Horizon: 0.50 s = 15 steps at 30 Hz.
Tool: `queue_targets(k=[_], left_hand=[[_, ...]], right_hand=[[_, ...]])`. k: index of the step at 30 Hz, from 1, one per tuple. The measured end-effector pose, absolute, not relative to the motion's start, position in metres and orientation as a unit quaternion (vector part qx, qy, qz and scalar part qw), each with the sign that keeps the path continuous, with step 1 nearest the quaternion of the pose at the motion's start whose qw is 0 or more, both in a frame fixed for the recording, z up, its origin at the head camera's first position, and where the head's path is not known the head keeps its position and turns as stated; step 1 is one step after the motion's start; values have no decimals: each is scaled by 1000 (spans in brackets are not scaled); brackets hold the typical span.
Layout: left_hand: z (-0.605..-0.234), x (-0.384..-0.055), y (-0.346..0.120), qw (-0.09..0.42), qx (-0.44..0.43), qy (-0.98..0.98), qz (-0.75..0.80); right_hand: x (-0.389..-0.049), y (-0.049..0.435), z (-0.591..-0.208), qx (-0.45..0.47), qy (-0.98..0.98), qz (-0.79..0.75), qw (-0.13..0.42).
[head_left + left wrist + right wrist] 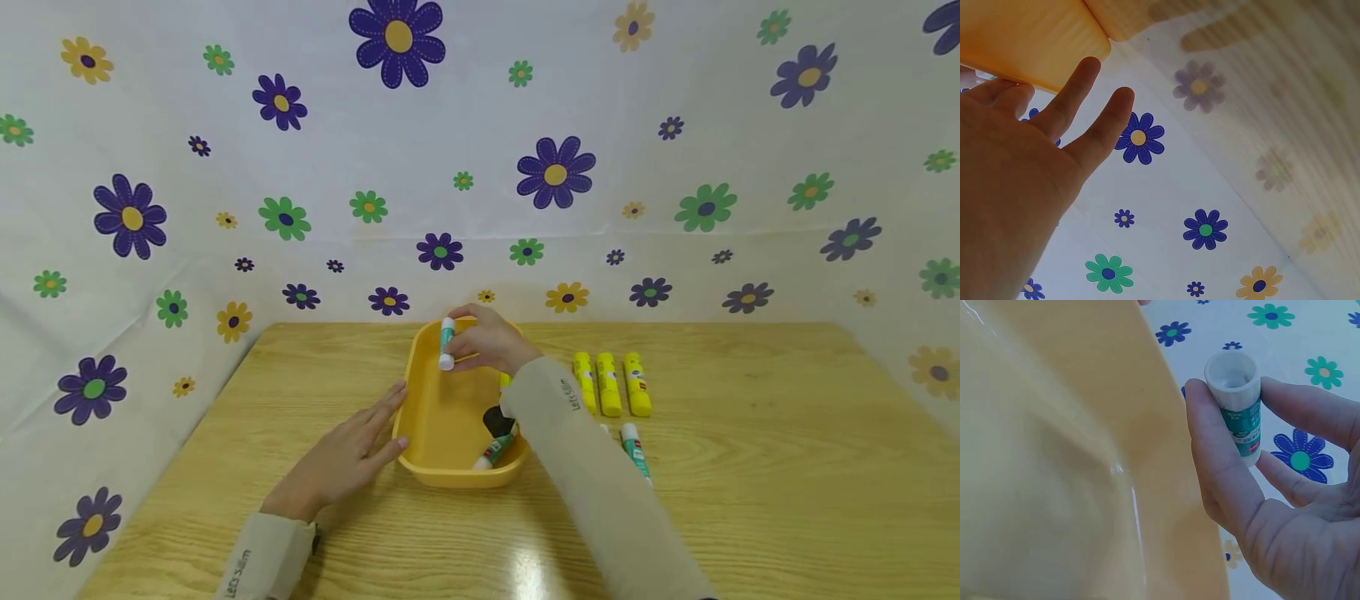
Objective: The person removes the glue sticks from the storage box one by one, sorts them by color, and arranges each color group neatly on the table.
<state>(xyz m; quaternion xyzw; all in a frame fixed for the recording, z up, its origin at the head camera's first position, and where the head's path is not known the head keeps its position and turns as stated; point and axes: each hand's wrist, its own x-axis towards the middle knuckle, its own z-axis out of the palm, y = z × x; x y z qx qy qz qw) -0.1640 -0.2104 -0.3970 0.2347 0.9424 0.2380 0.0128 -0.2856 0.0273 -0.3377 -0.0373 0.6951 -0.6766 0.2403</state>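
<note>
Sleeves first, both pale with dark lettering: the left sleeve (pixel 262 552) low at one side, the right sleeve (pixel 600 492) slanting long across the wooden table (pixel 750 467). Up from the cuff comes the left hand (pixel 341 467), fingers straight and spread, fingertips and thumb at the left rim of an orange-yellow tray (pixel 459 478). Inside it, at the near right corner, a green stick with a white end (pixel 497 450) lies slantwise, a black object (pixel 497 421) just beyond, too covered to name, and a yellow piece (pixel 505 380) peeping out by the right cuff. Over on the table, to the right, a teal-labelled stick (pixel 634 450) with a white tip (pixel 604 428) showing beside it, both partly behind the sleeve; past those, three yellow glue sticks (pixel 608 385) side by side in a row. And here's the right hand (pixel 487 337), over the tray's far part, pinching a white-and-teal glue stick (pixel 447 340) between thumb and fingers! The right wrist view looks onto its hollow white end. Behind everything, flowered cloth (pixel 465 125) in purple, green and yellow.
</note>
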Motion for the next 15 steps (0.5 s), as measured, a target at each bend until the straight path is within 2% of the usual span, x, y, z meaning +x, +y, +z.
queue_targets(k=[15], left_hand=[[-398,-164,-209,-3,243,942,233]], right_hand=[[-281,63,-318,-51,709,-668,222]])
